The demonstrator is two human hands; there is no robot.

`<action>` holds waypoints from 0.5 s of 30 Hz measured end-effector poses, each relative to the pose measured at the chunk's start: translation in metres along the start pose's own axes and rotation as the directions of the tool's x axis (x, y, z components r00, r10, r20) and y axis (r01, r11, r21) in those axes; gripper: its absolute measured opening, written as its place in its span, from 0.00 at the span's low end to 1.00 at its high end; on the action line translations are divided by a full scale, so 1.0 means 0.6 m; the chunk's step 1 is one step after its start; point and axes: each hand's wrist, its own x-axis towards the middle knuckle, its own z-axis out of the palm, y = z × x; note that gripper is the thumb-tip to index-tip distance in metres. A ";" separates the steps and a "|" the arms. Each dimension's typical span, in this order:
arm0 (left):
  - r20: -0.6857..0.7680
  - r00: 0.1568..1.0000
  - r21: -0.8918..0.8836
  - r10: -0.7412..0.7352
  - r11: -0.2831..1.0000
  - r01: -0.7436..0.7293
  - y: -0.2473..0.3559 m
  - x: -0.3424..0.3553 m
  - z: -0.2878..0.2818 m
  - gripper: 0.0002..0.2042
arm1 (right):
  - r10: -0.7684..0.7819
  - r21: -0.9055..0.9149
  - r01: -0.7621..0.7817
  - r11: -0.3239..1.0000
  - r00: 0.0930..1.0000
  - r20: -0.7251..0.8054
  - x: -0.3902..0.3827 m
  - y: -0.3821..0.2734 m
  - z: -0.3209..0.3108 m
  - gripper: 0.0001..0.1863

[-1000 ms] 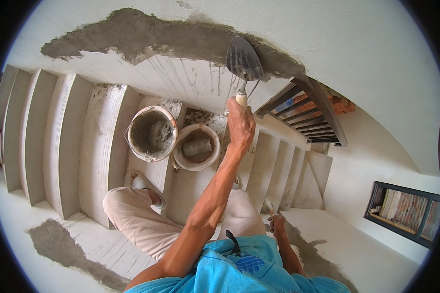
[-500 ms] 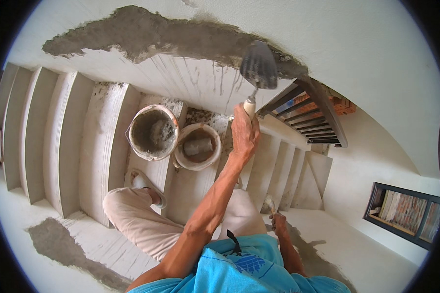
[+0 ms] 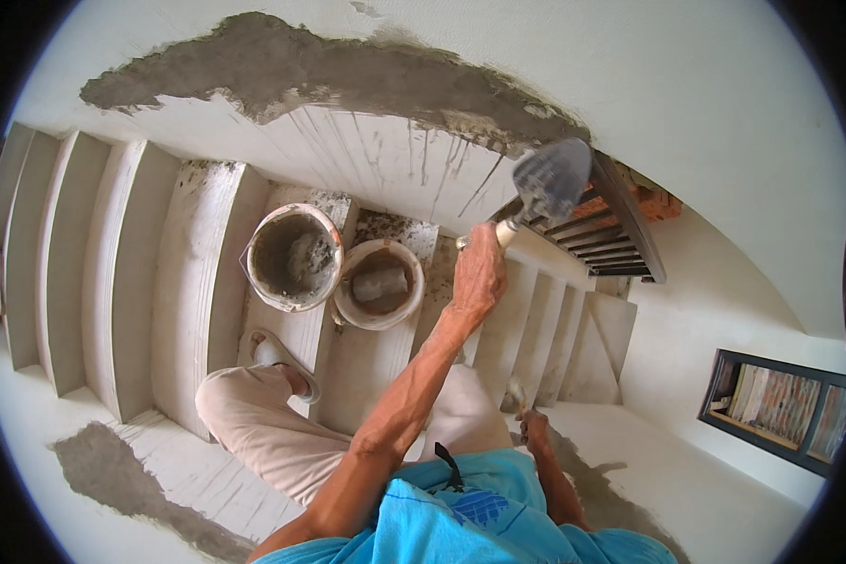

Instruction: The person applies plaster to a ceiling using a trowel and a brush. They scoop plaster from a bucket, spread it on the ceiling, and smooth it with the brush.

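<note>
A smooth white plastered wall (image 3: 686, 103) rose beside a pale concrete staircase (image 3: 174, 282), its outer edges cut off by the dark fisheye rim. A long, ragged grey cement patch (image 3: 348, 75) crossed the wall, ending near a dark slatted railing (image 3: 634, 221), partly hidden by a rounded grey metal trowel (image 3: 552, 179). The blade was blurred; whether it touched the wall could not be told. Two round, mortar-smeared buckets (image 3: 291, 305) stood side by side on the steps. The left hand (image 3: 480, 273) was closed firmly around the trowel's cream-coloured handle. The right hand (image 3: 535, 429), lower down, was curled around a small, pale-tipped brush-like tool (image 3: 516, 393), its details indistinct.
</note>
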 end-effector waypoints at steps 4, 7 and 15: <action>-0.159 0.986 -0.020 0.050 0.998 -0.053 0.002 0.025 -0.022 0.16 | 0.009 0.025 -0.010 1.000 1.000 0.017 0.004 -0.013 0.000 0.13; -0.259 0.965 -0.071 0.026 0.996 -0.046 -0.007 0.037 -0.033 0.15 | 0.010 0.025 -0.011 1.000 1.000 0.022 0.003 -0.011 0.001 0.13; -0.354 0.926 -0.077 -0.133 0.991 0.113 -0.021 0.040 -0.028 0.13 | -0.034 0.033 0.031 0.999 0.997 0.076 -0.009 -0.003 -0.006 0.16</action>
